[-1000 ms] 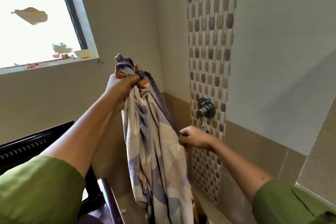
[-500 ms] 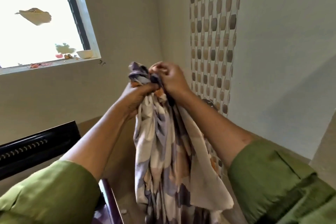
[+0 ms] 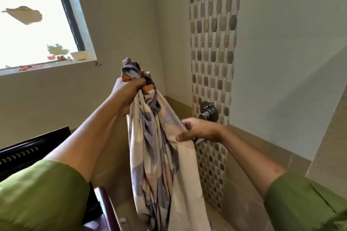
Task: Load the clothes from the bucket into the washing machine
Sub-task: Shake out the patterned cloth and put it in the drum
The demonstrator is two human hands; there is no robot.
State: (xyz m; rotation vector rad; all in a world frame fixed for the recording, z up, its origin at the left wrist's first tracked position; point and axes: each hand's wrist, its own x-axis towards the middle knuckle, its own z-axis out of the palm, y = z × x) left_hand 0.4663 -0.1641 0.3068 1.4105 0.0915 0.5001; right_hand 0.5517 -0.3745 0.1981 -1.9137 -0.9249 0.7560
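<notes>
A long cloth (image 3: 159, 165), cream with purple and orange patches, hangs bunched in front of me at chest height. My left hand (image 3: 129, 92) grips its gathered top, raised high. My right hand (image 3: 199, 131) is lower, at the cloth's right edge, with thumb and fingers loosely curled against the fabric; whether it pinches the cloth I cannot make out. The cloth's lower end runs out of the bottom of the view. The dark raised lid of the washing machine (image 3: 32, 148) shows at the lower left. No bucket is in sight.
A metal tap (image 3: 208, 111) sticks out of the mosaic tile strip (image 3: 214, 43) just behind my right hand. A window with a sill (image 3: 47, 64) holding a small bowl (image 3: 79, 55) is at the upper left. A dark maroon edge (image 3: 109, 210) lies below.
My right hand came down from the cloth's top, where it was beside my left hand, to the cloth's right edge lower down. My left hand has kept its grip on the top.
</notes>
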